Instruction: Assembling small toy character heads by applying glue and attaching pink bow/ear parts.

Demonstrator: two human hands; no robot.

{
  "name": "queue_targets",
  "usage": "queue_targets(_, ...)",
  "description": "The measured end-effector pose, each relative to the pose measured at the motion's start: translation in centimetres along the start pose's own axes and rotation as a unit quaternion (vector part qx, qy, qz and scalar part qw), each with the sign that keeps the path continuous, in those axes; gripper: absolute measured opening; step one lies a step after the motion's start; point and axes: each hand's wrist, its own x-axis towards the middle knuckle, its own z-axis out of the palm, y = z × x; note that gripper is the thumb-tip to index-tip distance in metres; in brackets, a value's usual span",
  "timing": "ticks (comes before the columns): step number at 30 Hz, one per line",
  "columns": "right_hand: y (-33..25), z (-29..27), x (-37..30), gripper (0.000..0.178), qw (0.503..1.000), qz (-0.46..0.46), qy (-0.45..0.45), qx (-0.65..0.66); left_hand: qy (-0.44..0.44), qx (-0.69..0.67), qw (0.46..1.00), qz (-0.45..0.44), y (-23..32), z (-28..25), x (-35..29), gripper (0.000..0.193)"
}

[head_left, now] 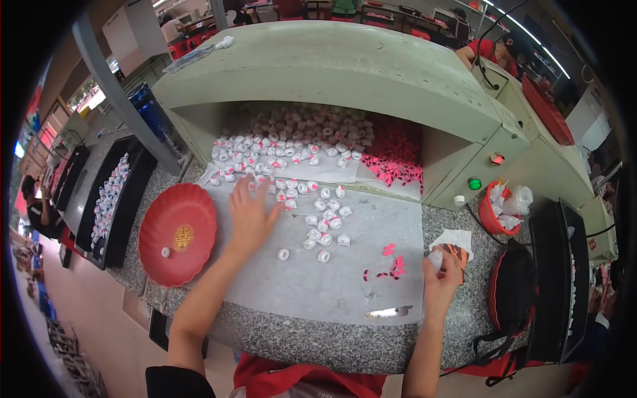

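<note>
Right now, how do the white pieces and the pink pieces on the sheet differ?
The white pieces are chunky and rounded; the pink pieces are smaller and slimmer. The white pieces lie nearer the left hand, the pink pieces nearer the right hand. Both lie loose on the sheet, with more of each heaped inside the box.

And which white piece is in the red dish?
The lone white piece, left of the gold emblem in the red dish; the others lie outside it.

We are seeing the table lying evenly lit, ceiling lights glaring at upper right, shadow dimming the cabinet's inside, and fisheye distortion bending the edges.
</note>
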Motion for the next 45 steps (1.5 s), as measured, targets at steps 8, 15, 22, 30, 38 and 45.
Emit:
queue_targets(8, 3.0, -1.8, 1.1, 0.035, 0.992, 0.109, -0.002, -0.055, 0.021, -0.082, 0.982, -0.167, -1.1, 1.3, 2.3, 0.086)
queue_targets(15, -8.1, 1.1, -3.3, 0.038, 0.995, -0.058, -0.037, -0.073, 0.014, -0.138, 0.99, -0.031, 1.6, 1.5, 1.8, 0.081)
queue_targets(22, -8.5, 18.6, 2.4, 0.036, 0.975, -0.144, -0.114, -0.129, -0.002, -0.193, 0.981, 0.003, 4.6, 2.4, 2.8, 0.056)
queue_targets(30, -10.8, 22.0, 3.6, 0.035, 0.944, 0.138, -0.291, 0.078, 0.025, -0.357, 0.932, -0.061, 4.6, 3.6, 3.7, 0.028)
queue_targets(38, -16.7, 25.2, 7.8, 0.033, 0.879, 0.194, -0.28, 0.334, 0.106, -0.407, 0.903, -0.083, 1.6, 1.5, 11.8, 0.028)
queue_targets(45, -16.9, 22.2, 13.0, 0.041, 0.948, -0.064, -0.279, -0.135, -0.018, -0.162, 0.986, -0.039, 0.5, -0.8, 13.8, 0.05)
